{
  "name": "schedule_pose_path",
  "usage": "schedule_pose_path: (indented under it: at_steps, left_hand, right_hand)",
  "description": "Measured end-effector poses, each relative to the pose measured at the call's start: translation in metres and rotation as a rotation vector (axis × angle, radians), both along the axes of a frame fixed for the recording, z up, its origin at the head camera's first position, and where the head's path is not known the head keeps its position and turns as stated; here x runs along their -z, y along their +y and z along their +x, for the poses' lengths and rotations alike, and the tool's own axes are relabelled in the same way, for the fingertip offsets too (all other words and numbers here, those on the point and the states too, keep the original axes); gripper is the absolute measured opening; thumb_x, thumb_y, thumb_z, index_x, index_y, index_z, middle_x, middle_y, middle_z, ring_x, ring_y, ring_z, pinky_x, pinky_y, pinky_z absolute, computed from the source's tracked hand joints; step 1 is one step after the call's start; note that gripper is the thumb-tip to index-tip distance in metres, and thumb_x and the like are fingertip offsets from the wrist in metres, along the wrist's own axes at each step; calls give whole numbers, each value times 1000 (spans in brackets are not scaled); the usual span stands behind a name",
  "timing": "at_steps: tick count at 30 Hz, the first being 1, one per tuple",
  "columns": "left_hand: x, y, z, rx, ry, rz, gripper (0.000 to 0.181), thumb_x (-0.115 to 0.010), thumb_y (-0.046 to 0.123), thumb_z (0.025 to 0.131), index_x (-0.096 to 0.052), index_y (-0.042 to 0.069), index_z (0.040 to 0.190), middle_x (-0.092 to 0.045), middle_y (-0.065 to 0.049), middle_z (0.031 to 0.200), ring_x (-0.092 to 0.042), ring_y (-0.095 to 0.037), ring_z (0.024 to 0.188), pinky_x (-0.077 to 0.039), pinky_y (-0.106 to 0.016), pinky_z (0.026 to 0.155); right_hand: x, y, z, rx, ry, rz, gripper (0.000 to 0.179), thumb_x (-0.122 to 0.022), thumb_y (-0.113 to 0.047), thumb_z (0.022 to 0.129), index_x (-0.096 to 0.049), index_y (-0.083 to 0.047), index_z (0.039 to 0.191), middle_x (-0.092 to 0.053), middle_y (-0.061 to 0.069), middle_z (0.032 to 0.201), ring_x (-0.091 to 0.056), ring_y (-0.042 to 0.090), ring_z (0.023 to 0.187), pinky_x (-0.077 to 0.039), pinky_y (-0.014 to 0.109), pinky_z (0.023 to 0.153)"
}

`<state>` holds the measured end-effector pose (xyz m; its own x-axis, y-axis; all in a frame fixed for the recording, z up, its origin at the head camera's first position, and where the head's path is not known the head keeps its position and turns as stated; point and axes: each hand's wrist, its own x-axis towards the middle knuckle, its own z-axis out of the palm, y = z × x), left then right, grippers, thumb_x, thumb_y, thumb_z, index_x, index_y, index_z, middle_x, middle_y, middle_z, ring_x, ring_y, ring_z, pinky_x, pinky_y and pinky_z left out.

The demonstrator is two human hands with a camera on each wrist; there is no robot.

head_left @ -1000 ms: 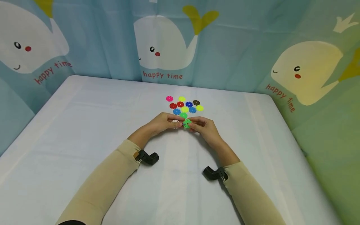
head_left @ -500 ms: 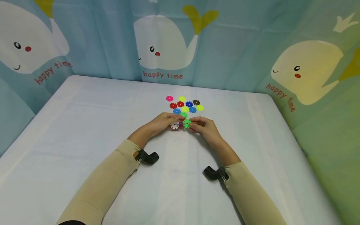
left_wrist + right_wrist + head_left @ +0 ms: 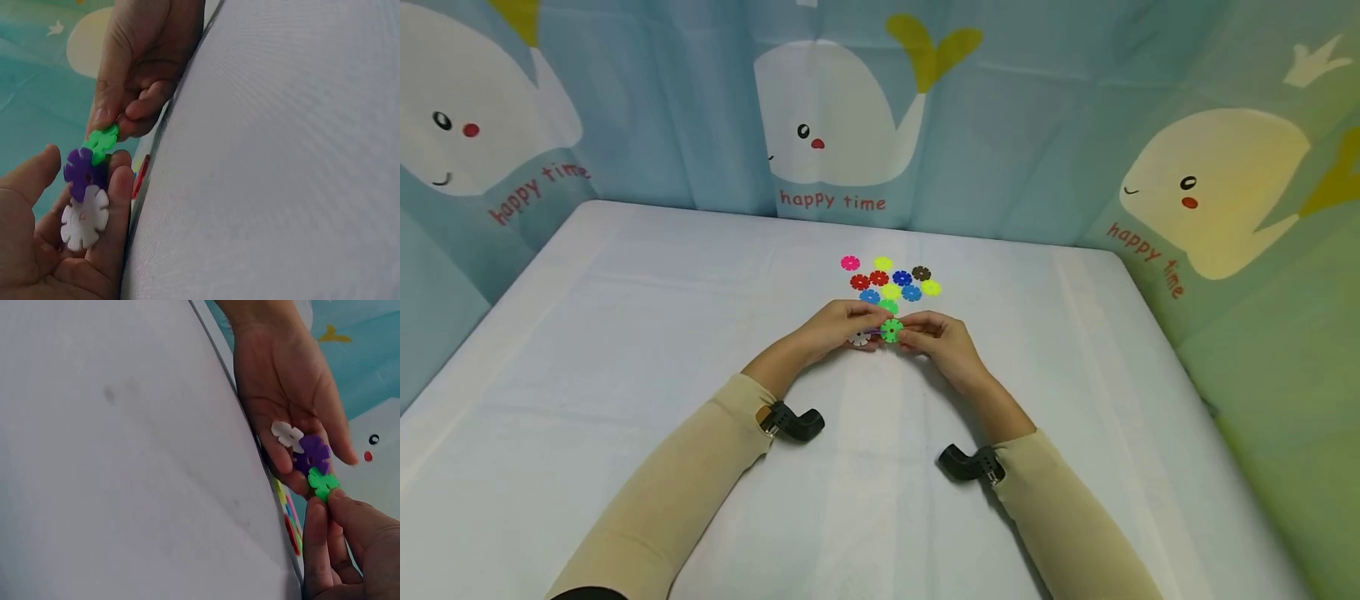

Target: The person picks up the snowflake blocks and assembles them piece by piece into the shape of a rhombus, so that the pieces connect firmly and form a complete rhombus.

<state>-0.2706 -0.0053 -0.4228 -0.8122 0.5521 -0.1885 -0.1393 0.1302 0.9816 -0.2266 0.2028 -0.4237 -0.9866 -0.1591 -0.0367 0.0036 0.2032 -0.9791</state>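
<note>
Three notched plastic discs are joined in a row: a green snowflake disc (image 3: 892, 324), a purple snowflake disc (image 3: 76, 170) and a white snowflake disc (image 3: 94, 215). My right hand (image 3: 953, 350) pinches the green one at its edge between thumb and fingers, best seen in the right wrist view. Beneath the white and purple discs lie the fingers of my left hand (image 3: 831, 329), palm up, its thumb raised clear of them. In the head view the left hand partly covers the white disc, and the purple one shows only as a thin edge.
Beyond my hands, several loose snowflake discs lie flat on the white-covered table (image 3: 700, 333), among them a pink disc (image 3: 850, 263), a brown disc (image 3: 921, 273) and a green disc (image 3: 887, 307). A whale-print curtain (image 3: 1037, 167) borders the table's far side.
My left thumb has lifted off the joined discs, leaving them on the fingers. The row has shifted slightly left. My right hand keeps its pinch on the green disc.
</note>
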Motion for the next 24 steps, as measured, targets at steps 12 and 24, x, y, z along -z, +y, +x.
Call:
schedule_pose_path:
  at_steps: [12,24]
  left_hand:
    - [-1,2,2,-68,43,-76,27,-70,21,93,-69,8,117,-71,-9,111,-69,-17,85,-59,-30,78]
    - [-1,1,2,-76,27,-31,26,-68,18,94,-67,4,116,-70,-12,111,-68,-17,82,-60,-30,78]
  right_hand:
    - [-2,-12,0,-10,-6,-11,28,-69,-6,91,-64,8,115,-68,5,95,-68,8,81,-58,22,77]
    - [1,-9,-1,10,-2,-27,28,-69,-6,91,-65,8,115,-69,5,93,-68,9,82,-58,22,76]
